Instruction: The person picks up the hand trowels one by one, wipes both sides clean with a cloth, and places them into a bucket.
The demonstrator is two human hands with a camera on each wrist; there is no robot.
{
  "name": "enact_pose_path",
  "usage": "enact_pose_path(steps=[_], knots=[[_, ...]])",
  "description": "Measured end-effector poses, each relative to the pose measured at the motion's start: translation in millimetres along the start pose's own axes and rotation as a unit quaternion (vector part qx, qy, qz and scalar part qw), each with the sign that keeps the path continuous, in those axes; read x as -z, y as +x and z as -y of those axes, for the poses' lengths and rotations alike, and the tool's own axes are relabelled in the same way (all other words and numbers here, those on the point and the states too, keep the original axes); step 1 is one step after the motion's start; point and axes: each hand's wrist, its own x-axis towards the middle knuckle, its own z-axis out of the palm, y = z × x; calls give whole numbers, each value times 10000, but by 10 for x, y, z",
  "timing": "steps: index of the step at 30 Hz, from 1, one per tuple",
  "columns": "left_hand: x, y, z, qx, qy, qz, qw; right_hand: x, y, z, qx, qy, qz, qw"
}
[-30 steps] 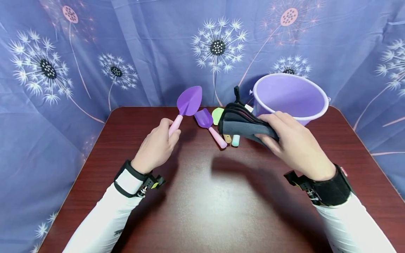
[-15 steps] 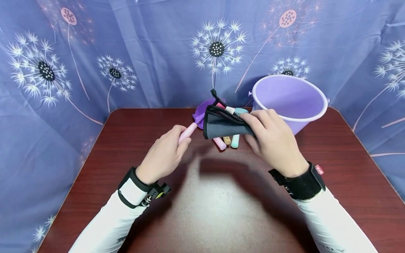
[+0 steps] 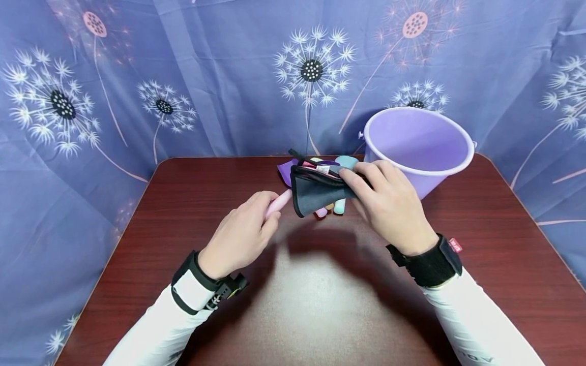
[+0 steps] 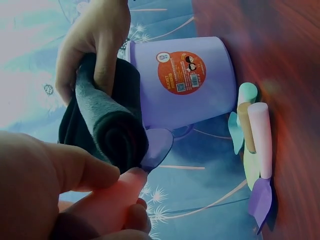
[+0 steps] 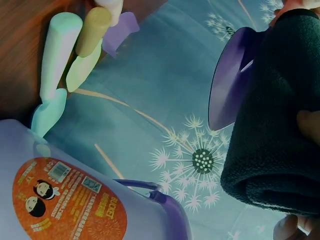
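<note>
My left hand (image 3: 241, 233) grips the pink handle (image 3: 278, 204) of a hand trowel. My right hand (image 3: 390, 209) holds a folded dark grey cloth (image 3: 320, 192) with black edging, a hanging loop and a small white label. In the head view the cloth hides most of the trowel's blade. Seen from the right wrist, the purple trowel blade (image 5: 232, 80) comes out beside the cloth, close against it. The left wrist view puts the cloth's rolled end right at the top of the handle, near my left thumb.
A lilac bucket (image 3: 423, 172) stands at the back right. Several small garden tools lie behind the cloth: a purple shovel with pink handle (image 4: 262, 142), a tan-handled green tool (image 4: 245, 122) and a mint one (image 4: 248, 93). A dandelion-print curtain (image 3: 229, 76) hangs behind the table (image 3: 183, 203).
My left hand has brought the trowel rightward and lower, and its blade has gone behind the cloth. My right hand has moved the cloth left and slightly down to meet it.
</note>
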Motion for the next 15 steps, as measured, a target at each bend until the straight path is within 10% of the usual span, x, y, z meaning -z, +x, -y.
enact_pose_path(steps=[15], knots=[[35, -31, -15, -11, -69, 61, 10000, -8, -39, -57, -442, -647, -335, 9964]])
